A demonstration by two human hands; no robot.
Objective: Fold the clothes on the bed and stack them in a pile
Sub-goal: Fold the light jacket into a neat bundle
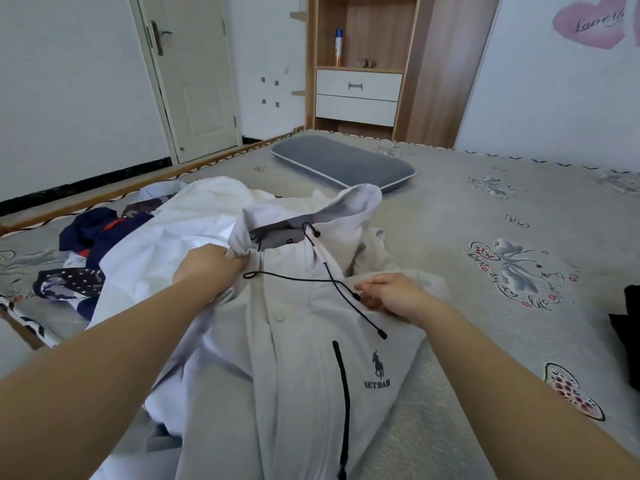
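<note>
Lying front-up across the near middle of the bed (485, 209), a light grey hooded jacket (304, 358) fills the space between our arms; its hood stands up at the far end, two black drawcords (311, 280) trail over the chest, and a black zip pocket runs beside a small horse logo. Our left hand (204, 270) has its grip closed on a bunch of the jacket's fabric at the collar, just left of the button placket; our right hand (394, 294) rests on the jacket's right shoulder with fingers curled, pinching the cloth close to one drawcord tip.

Just left of the jacket, touching it, we see a crumpled white garment (180, 230); beyond that, toward the bed's left edge, a heap of dark blue clothes (93, 233) with an orange patch, and a piece with white dots (69, 278) nearer us. At the right edge of the view a black garment (628, 337) lies on the sheet, well apart from the jacket.

Farther up the bed sits a grey pillow (343, 166); behind it stands a wooden shelf unit (360, 64) with two white drawers and a spray can (338, 46) on its shelf; a white door (194, 74) is on the left, and a pink heart sticker (588, 24) marks the right wall.
</note>
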